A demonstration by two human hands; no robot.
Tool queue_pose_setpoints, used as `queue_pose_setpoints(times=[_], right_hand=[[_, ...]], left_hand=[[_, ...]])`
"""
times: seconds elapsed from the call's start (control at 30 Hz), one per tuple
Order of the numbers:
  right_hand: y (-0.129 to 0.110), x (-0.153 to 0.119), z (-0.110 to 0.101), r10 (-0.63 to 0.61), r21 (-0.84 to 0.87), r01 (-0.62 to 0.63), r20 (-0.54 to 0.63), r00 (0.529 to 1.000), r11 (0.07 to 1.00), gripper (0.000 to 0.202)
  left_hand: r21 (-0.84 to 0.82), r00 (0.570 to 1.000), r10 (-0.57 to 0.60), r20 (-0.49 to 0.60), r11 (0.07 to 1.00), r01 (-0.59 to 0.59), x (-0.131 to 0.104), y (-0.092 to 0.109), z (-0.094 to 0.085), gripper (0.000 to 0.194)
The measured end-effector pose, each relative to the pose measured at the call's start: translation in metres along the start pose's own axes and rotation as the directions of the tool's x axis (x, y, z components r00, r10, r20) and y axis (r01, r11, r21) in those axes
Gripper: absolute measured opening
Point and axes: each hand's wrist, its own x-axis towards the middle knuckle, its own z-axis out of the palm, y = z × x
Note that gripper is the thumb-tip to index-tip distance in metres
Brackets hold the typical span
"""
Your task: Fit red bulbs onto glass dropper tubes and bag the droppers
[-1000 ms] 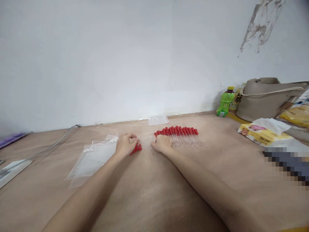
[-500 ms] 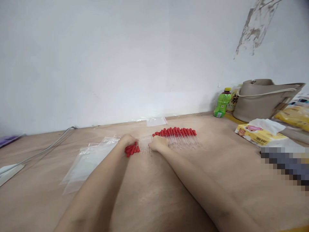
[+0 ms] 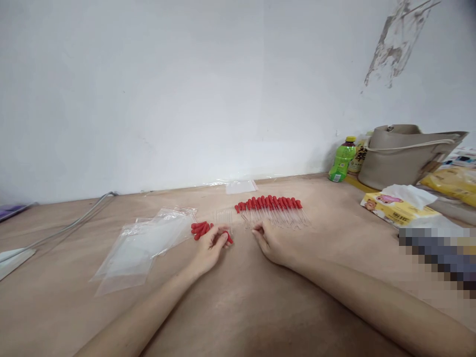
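Bulb, red, is pinched in L hand, nr red pile & clear tubes. R hand, fingertips narrow, nr droppers; can't tell if holding anything.

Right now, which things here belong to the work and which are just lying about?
Seemingly in the work:
- red bulb in the left hand
- loose bulbs
- clear tubes
- red-topped tubes
- perhaps clear bags

Probably just lying about:
- green bottle
- handbag
- tissues
- cable
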Motion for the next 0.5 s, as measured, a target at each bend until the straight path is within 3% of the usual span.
queue_pose_setpoints(times=[0.1, 0.23, 0.37, 0.5], right_hand=[[0.002, -0.022, -0.007, -0.120, -0.007, 0.120, -0.035, 0.992, 0.993, 0.023], [0.000, -0.026, -0.012, -0.236, -0.032, 0.235, -0.014, 0.972, 0.971, 0.023], [0.000, -0.024, -0.008, -0.282, -0.087, 0.281, -0.009, 0.959, 0.956, 0.016], [0.002, -0.024, -0.005, -0.244, -0.080, 0.243, -0.005, 0.970, 0.967, 0.013]], left_hand=[[-0.052, 0.995, -0.088, 0.036, 0.995, 0.090, -0.008, -0.007, 0.008, 0.016], [-0.059, 0.997, -0.071, 0.021, 0.996, 0.072, -0.011, -0.013, 0.010, 0.020], [-0.010, 1.000, -0.015, 0.017, 1.000, 0.015, -0.014, -0.015, 0.011, 0.018], [0.042, 1.000, 0.011, 0.014, 0.999, -0.012, -0.015, -0.015, 0.011, 0.028]])
